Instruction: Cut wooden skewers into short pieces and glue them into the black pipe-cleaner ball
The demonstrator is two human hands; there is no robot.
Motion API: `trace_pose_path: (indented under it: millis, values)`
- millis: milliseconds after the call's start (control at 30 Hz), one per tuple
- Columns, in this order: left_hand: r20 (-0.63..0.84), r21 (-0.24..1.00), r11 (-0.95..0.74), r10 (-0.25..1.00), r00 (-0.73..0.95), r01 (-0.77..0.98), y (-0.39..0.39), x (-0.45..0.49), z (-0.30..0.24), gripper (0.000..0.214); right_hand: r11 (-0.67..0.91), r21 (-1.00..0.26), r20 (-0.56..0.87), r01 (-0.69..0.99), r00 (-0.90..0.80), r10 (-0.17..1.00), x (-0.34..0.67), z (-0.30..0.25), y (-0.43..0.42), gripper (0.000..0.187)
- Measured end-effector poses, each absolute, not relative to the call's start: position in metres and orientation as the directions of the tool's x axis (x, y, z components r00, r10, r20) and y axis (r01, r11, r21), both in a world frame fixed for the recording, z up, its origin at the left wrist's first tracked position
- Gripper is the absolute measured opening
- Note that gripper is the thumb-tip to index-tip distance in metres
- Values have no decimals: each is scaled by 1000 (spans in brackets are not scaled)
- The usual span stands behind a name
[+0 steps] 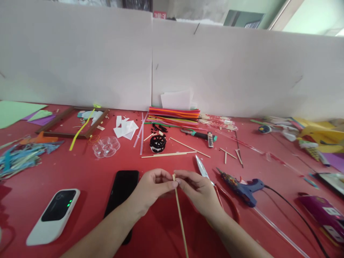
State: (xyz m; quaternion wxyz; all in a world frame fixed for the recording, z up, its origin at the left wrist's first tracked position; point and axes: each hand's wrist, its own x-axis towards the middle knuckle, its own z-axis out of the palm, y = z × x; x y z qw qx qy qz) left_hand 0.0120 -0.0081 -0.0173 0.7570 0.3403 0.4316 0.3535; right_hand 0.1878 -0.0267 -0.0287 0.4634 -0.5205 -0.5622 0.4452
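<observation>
Near the front middle of the red table (pixel 150 233), my left hand (pixel 154 186) and my right hand (pixel 200 191) meet at the upper end of a thin wooden stick (pixel 180 218). Fingers and thumbs of both hands are pinched round that end, and the rest slants down toward me. Whether a second small piece is in the pinch I cannot make out. Red-handled scissors (pixel 202 167) lie partly under my right hand. A black phone (pixel 120 190) is beside my left forearm. Beyond my hands sits a round black openwork piece (pixel 158 143) with a white band.
To the right lies a blue glue gun (pixel 244 190) with a clear glue stick and cord. A utility knife (pixel 197 134), cut sticks (pixel 225 156) and coloured pipe cleaners (pixel 174 114) lie farther back. At left are a white device (pixel 53 215) and wooden frame (pixel 61 134). White panels (pixel 80 53) stand behind.
</observation>
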Motion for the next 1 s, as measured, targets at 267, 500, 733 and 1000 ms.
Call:
trace_pose_path:
  millis: [267, 500, 733, 1000]
  values:
    - [-398, 825, 507, 835, 380, -249, -9, 13, -14, 38, 66, -992, 64, 111, -21, 998, 188, -34, -24, 30]
    - [-341, 902, 405, 882, 326, -152, -7, 12, -17, 33, 88, -984, 82, 157, -45, 996, 189, -35, -25, 21]
    - [-380, 825, 493, 845, 375, -276, -8, 12, -12, 39, 117, -989, 103, 90, -144, 984, 189, -33, -27, 20]
    - [-232, 934, 299, 925, 300, -198, -9, 11, -20, 29, 293, -885, 216, 361, -239, 947, 195, -23, -29, 29]
